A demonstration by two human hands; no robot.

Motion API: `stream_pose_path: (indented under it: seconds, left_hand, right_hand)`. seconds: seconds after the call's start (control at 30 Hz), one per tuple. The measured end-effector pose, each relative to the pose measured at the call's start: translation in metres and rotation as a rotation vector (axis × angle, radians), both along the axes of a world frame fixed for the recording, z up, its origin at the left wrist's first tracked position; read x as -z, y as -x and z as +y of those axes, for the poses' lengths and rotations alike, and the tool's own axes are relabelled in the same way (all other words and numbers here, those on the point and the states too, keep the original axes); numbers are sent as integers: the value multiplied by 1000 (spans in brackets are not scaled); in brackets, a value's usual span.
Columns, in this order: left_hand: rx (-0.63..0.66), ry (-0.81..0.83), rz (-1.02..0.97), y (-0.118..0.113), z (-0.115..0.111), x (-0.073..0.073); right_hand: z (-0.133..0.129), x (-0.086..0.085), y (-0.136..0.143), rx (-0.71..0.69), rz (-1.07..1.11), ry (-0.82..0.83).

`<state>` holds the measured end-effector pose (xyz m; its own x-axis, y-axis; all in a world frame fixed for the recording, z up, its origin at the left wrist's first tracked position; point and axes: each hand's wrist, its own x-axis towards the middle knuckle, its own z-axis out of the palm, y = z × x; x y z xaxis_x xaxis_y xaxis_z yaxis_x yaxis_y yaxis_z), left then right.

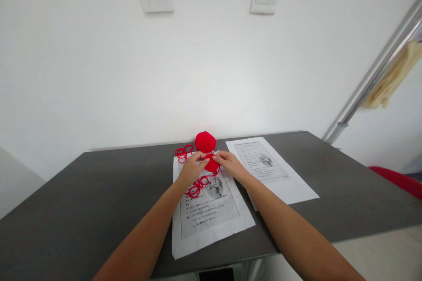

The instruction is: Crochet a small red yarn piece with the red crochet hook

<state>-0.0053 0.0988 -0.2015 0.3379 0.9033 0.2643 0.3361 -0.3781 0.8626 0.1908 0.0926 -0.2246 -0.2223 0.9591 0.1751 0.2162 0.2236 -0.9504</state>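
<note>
Between my two hands is a small red yarn piece (211,163), roughly rounded and flat; its stitches are too small to make out. My left hand (194,167) pinches its left edge between thumb and fingers. On the opposite edge, my right hand (230,163) has a similar pinch, and I cannot see any tool in it. Just behind them a red ball of yarn (205,142) rests near the wall. Loose red yarn (195,189) lies in loops below the left hand, and another tangle of yarn (182,153) is to its left.
Under my hands lies a printed sheet (214,224), with a second printed sheet (290,189) to the right. Both are on a dark grey table (108,202) against a white wall. A metal pole (372,81) and a red curved edge (395,180) stand at right.
</note>
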Motion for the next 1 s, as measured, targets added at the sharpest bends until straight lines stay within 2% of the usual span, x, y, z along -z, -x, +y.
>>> stream_pose_path:
  seconds: [0.37,0.43,0.53,0.63,0.73,0.9,1.0]
  left_hand:
    - [28,282,-184,-5,4,2]
    - [5,313,-244,-6,5,3]
    - [-98,330,-358,-3,9,5]
    - [-210,337,-468,4,14,6]
    - [-248,353,-532,7,16,6]
    - [-196,362,-544,0,10,7]
    - [-156,348,-537,-4,7,6]
  right_hand:
    - [-7,-8,2,32,-94,-111]
    - [-6,-8,3,75,-126,-125]
    - [-2,-7,0,166,-194,-142]
    - [0,-7,-3,247,-320,-163]
    - [-4,-9,-2,250,-488,-204]
    - [-16,-17,10,176,-737,-217]
    - [-20,-22,14,182,-823,-180]
